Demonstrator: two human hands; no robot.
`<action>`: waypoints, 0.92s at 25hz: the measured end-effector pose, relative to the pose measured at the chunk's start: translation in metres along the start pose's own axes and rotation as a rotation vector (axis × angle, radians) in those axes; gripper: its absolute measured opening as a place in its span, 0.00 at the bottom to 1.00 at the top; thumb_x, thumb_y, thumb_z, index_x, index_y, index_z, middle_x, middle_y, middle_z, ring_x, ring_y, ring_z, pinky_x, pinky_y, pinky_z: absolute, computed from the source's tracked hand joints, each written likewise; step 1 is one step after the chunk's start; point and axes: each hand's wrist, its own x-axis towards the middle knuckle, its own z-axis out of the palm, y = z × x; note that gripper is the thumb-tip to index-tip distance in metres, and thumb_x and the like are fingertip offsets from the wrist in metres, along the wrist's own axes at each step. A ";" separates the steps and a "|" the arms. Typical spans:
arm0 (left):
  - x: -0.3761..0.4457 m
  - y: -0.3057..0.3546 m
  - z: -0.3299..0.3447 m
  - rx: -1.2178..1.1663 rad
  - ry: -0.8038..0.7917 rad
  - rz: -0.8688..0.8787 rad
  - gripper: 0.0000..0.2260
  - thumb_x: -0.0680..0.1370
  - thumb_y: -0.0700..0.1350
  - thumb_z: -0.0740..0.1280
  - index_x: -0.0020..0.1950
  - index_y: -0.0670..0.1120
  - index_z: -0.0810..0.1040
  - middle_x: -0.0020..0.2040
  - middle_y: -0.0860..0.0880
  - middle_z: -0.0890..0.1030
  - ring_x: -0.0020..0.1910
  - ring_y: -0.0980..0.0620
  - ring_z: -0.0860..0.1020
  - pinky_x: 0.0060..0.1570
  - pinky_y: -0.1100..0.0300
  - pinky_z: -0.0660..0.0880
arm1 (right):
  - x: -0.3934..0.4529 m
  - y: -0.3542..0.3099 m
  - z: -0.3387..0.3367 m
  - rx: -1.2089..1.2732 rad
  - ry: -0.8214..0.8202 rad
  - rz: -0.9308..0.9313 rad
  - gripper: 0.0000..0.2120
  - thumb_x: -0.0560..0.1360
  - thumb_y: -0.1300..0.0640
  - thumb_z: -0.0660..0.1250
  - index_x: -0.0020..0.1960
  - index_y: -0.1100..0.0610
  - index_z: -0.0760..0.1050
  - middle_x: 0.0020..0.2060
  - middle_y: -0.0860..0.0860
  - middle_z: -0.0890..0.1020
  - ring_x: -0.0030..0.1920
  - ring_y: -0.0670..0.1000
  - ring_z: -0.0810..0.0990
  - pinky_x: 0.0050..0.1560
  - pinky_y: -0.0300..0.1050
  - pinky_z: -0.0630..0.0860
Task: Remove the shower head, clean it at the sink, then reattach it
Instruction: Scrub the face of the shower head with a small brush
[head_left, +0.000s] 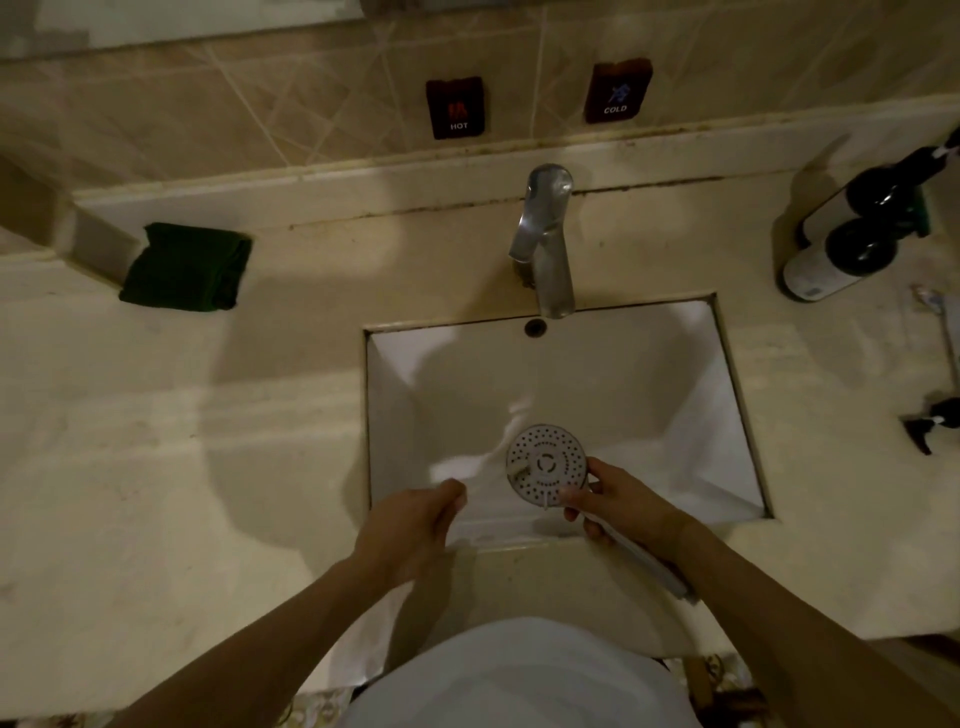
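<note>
Two hands were over the front of the sink (395, 395) as we looked down. Our right hand (621, 501) gripped the shower head (546, 464) where its round face meets the handle, thumb on the lower rim of the face and fingers curled round the neck. The spray face, dotted with nozzle holes, was turned up toward us and sat over the near part of the white basin; its pale handle ran back under our palm and out past the wrist, over the front edge of the counter (156, 415).

Our left hand (415, 525) hung just to the left of the shower head, apart from it, at the basin's near rim. Its fingers were loosely curled and we could see nothing held in them.

Behind the basin stood the chrome faucet (545, 244), its spout reaching over the back edge above the overflow hole (535, 327). On the tiled wall were two dark labels, one marked HOT (457, 108) and one marked COLD (617, 92). A folded dark green cloth (187, 267) lay on the counter at the left. Two pump bottles (852, 244) with dark tops stood at the right.
</note>
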 end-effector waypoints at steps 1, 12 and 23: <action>-0.008 0.001 0.002 -0.021 -0.062 0.038 0.10 0.82 0.55 0.50 0.50 0.55 0.69 0.39 0.51 0.79 0.35 0.51 0.77 0.34 0.59 0.69 | 0.001 0.000 0.000 -0.010 -0.005 0.003 0.19 0.79 0.56 0.66 0.68 0.56 0.67 0.39 0.57 0.81 0.27 0.51 0.73 0.27 0.41 0.73; -0.016 0.001 0.009 -0.133 0.024 -0.020 0.16 0.81 0.60 0.45 0.52 0.56 0.70 0.37 0.53 0.78 0.34 0.54 0.77 0.31 0.67 0.68 | 0.005 0.007 -0.005 0.021 -0.019 0.016 0.19 0.79 0.55 0.66 0.68 0.55 0.67 0.39 0.56 0.82 0.27 0.49 0.74 0.27 0.43 0.74; -0.011 0.006 0.020 -0.171 0.069 -0.132 0.11 0.82 0.56 0.51 0.53 0.54 0.71 0.38 0.52 0.79 0.35 0.53 0.77 0.39 0.57 0.76 | 0.007 0.008 -0.004 0.035 -0.013 0.019 0.18 0.79 0.55 0.65 0.67 0.55 0.68 0.38 0.56 0.82 0.27 0.50 0.74 0.27 0.42 0.74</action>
